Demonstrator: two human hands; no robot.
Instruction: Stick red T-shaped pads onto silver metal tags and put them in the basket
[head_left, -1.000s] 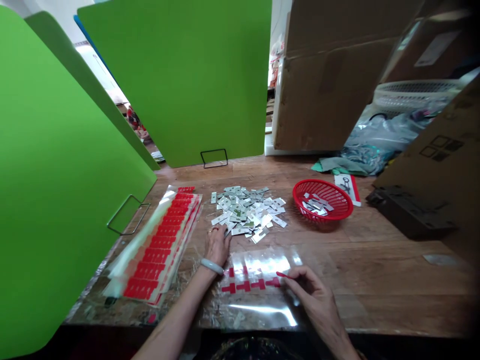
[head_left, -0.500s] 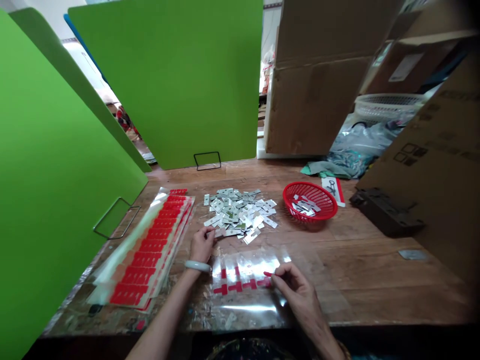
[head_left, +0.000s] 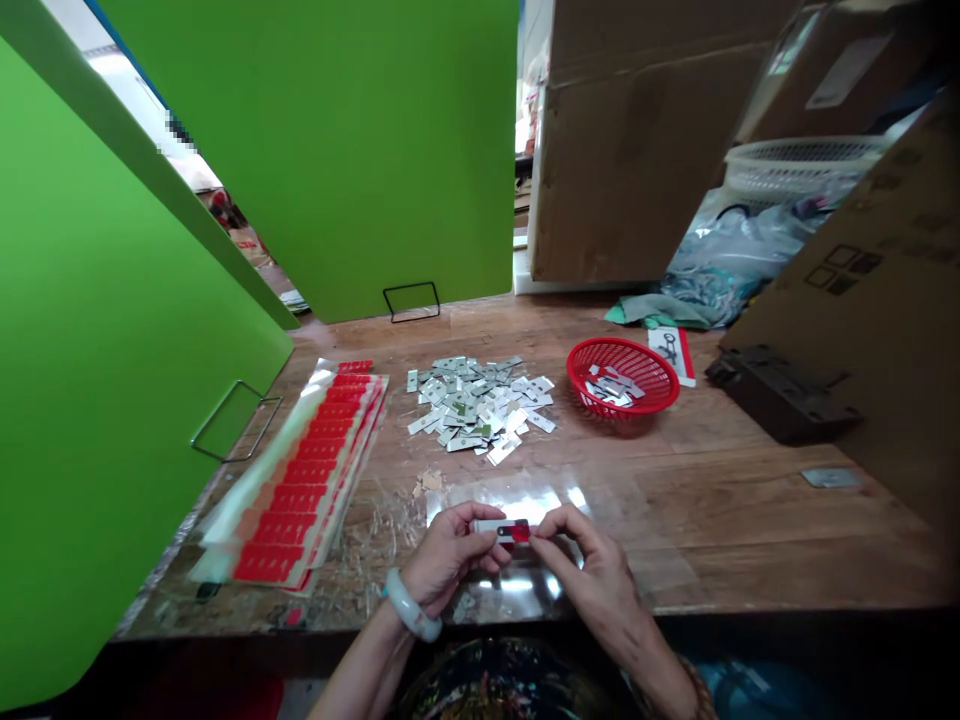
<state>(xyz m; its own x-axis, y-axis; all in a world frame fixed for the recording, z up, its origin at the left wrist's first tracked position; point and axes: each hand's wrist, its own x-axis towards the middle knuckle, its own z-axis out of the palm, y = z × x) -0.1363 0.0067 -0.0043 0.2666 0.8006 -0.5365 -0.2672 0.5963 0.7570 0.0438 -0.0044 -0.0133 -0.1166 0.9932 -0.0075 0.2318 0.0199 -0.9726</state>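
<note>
My left hand (head_left: 444, 562), with a pale bangle on the wrist, grips a small flat metal plate (head_left: 489, 525) by its left end. A red sticker (head_left: 520, 534) lies over the plate's right end, around a dark slot. The thumb and forefinger of my right hand (head_left: 601, 585) are pinched at the sticker's right edge. Both hands are above a clear plastic sheet (head_left: 555, 497), which they partly hide. Behind them lies a loose pile of similar metal plates (head_left: 480, 405).
Stacked sheets of red stickers (head_left: 300, 475) lie to the left. A red plastic basket (head_left: 622, 400) holding some plates stands right of the pile. Green boards (head_left: 337, 150) and a cardboard box (head_left: 637, 180) wall the back. A dark brown block-shaped object (head_left: 784, 395) sits at the right.
My left hand has come from the pile towards me with a metal plate. My right hand has brought the red sticker onto the plate's end. The view has tilted down slightly.
</note>
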